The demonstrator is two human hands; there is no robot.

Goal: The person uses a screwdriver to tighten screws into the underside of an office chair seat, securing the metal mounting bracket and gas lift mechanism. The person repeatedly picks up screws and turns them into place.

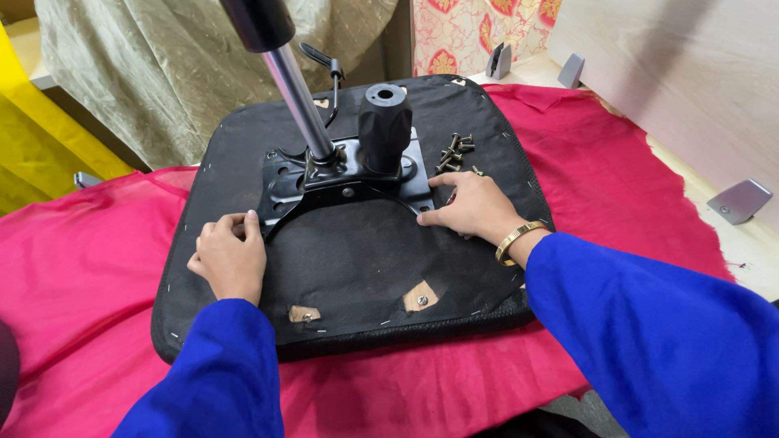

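The left hand [230, 258] rests on the underside of a black seat [357, 268], its fingers curled loosely with the tips touching the left arm of a black metal plate [345, 180]; it presses there rather than grasping anything. The right hand [472, 208] lies flat on the seat at the plate's right arm, thumb and forefinger spread along its edge, holding nothing (whether a fingertip pinches a screw underneath cannot be told). A gold bangle [519, 240] sits on the right wrist, and both arms wear blue sleeves [649, 324].

The plate sits on the middle of the upturned seat, nearer its far edge. A chrome column [299, 101] rises from the plate's left part, tilted toward the camera, and a black knob [384, 122] stands upright just beside it on the right. A thin black lever [329, 69] juts out behind the column.

A small heap of screws [454, 151] lies on the seat just beyond the right hand. Near the seat's front edge, two torn patches show wood, each with a screw head [421, 299].

The seat lies on a red cloth [73, 276] spread over the table. Grey metal brackets [740, 199] lie on the bare wood to the right.
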